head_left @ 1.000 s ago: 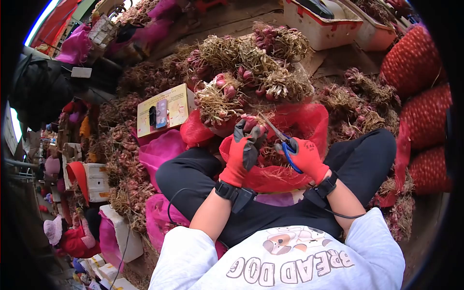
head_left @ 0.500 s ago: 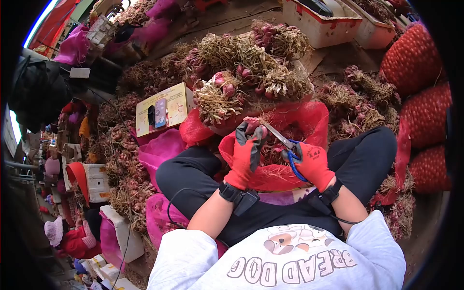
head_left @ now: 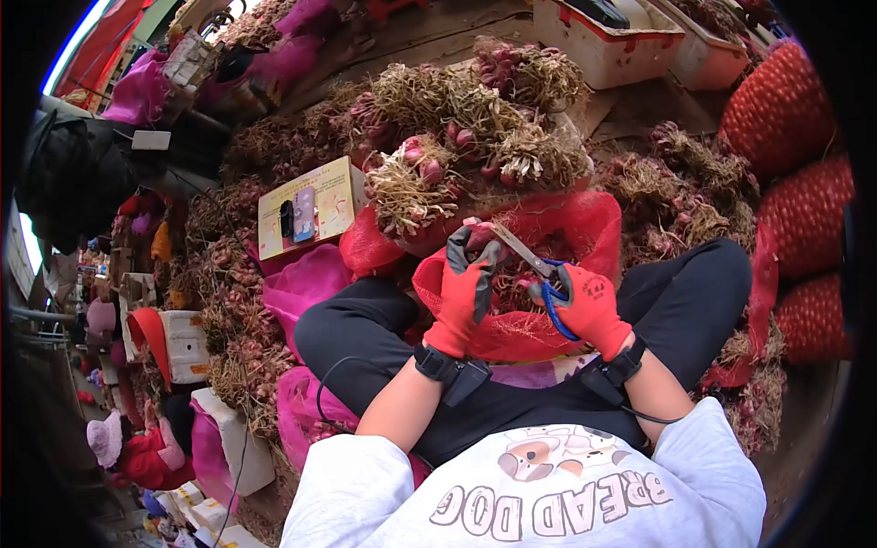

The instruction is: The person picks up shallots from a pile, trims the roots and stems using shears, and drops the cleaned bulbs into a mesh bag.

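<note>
Watching the feed, I see the left hand [head_left: 463, 290], in a red and grey glove, curled tight round a pink shallot [head_left: 479, 237], lifting it above the red mesh sack [head_left: 539, 333] spread across the lap. The right hand [head_left: 589, 306], gloved red too, grips the blue-handled scissors [head_left: 539, 269], fingers through the loops, with the blades angled up and left so their tips meet the shallot at the left fingertips. I cannot tell how far the blades gape; they look nearly together.

Against half a second back, the scissor tips have crept a little higher and closer to the bulb, and the left hand has barely shifted. A full second back the right hand sat lower and further left, the blades pointing more steeply; since then it has slid right and the scissors have flattened out.

Just beyond the sack's far edge sits the heap of untrimmed shallots [head_left: 466, 137], roots and dry tops tangled. To the left of that heap lies a yellow card [head_left: 331, 196] with a phone [head_left: 304, 214] resting on it, unchanged. At the right edge of view, filled red net bags [head_left: 793, 219] stand stacked. Both wrists carry black bands with cables.
</note>
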`<state>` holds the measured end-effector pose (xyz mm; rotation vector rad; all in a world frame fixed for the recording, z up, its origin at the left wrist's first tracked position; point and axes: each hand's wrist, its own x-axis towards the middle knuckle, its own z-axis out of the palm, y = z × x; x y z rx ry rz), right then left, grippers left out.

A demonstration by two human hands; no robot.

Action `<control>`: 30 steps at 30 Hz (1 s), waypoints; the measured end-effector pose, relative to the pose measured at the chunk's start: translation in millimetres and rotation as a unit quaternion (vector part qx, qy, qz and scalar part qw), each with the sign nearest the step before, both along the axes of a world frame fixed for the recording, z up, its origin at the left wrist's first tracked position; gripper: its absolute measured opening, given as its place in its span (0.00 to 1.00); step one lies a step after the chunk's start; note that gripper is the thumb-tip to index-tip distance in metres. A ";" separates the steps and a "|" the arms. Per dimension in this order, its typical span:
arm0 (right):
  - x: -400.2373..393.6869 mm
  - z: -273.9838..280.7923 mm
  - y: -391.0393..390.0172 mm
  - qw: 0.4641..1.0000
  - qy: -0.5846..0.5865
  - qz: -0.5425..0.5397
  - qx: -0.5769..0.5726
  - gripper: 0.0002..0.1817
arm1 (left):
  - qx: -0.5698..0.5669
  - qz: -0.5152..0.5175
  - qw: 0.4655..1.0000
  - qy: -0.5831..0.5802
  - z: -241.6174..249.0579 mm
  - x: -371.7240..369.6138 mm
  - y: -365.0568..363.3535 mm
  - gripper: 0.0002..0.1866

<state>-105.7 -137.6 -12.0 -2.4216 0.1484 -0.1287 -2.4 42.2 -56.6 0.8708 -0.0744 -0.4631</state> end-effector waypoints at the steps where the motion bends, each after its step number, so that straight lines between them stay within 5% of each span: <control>1: 0.4 1.8 0.3 1.000 0.005 -0.011 -0.013 0.17 | -0.004 0.001 1.000 0.013 -1.6 0.5 0.6 0.26; 6: -1.4 -0.3 -4.9 0.998 0.034 -0.014 -0.054 0.16 | -0.077 -0.009 0.996 0.038 2.7 -4.3 4.8 0.26; 9: -1.0 -11.6 -6.7 0.977 0.115 -0.011 0.181 0.20 | -0.048 -0.027 0.998 0.002 1.7 -0.8 6.1 0.27; 12: 6.5 1.0 -13.7 0.747 0.217 -0.083 0.622 0.21 | 0.051 -0.064 0.990 -0.116 35.0 -2.5 -4.4 0.26; 14: 9.6 -4.5 -12.9 0.738 0.166 -0.065 0.651 0.20 | 0.107 -0.079 0.969 -0.209 42.7 -10.0 -10.5 0.24; 18: 10.1 -3.0 -5.8 0.726 0.095 -0.070 0.677 0.16 | 0.086 -0.201 0.966 -0.135 36.5 -33.2 -18.9 0.24; 20: 9.5 -3.4 -7.2 0.719 0.072 -0.077 0.687 0.14 | 0.129 -0.165 0.973 -0.101 34.8 -34.7 -25.6 0.23; 23: 10.2 1.1 -9.5 0.784 0.067 -0.063 0.613 0.15 | 0.178 -0.166 0.969 -0.029 36.3 -32.9 -24.5 0.20; 26: 14.4 9.4 -7.0 0.867 0.058 -0.049 0.492 0.15 | 0.143 -0.194 0.969 0.055 38.8 -22.1 -20.1 0.18; 30: 15.3 0.8 -6.2 0.956 -0.004 -0.051 0.290 0.20 | 0.041 -0.109 0.990 0.079 39.9 -5.6 -3.5 0.15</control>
